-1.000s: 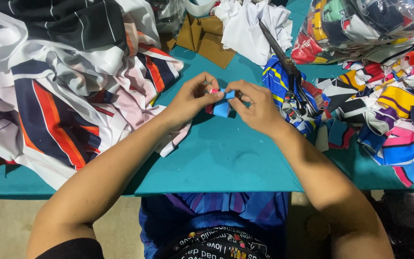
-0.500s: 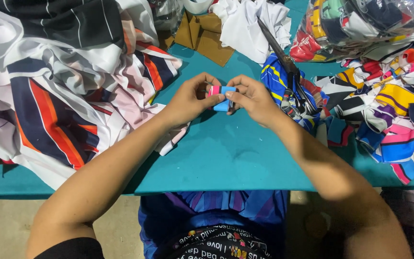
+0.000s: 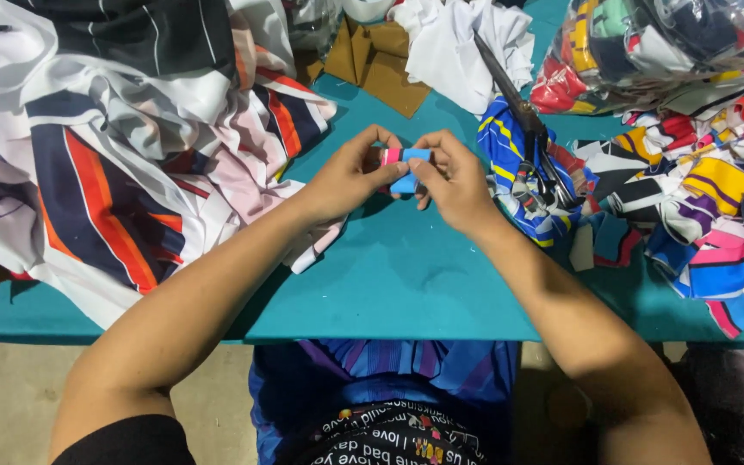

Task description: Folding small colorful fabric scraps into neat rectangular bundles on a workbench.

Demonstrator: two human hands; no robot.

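Note:
Both hands meet over the middle of the teal table [image 3: 406, 275]. My left hand [image 3: 350, 176] and my right hand [image 3: 449, 176] pinch a small folded fabric scrap [image 3: 406, 164], blue with a pink edge, between their fingertips. The scrap is held just above the tabletop. Large scissors [image 3: 531, 142] lie to the right of my right hand, resting on a blue and yellow printed cloth [image 3: 518, 185].
A big heap of striped white, navy, orange and pink fabric [image 3: 105, 164] covers the left side. Colourful cut scraps [image 3: 699, 198] pile up at right, under a clear bag of fabric [image 3: 647, 52]. White cloth [image 3: 454, 52] and brown pieces [image 3: 376, 60] lie at the back.
Both hands have stayed together on the scrap, shifting it slightly farther from me and working it between the fingers. The piles and scissors have not moved.

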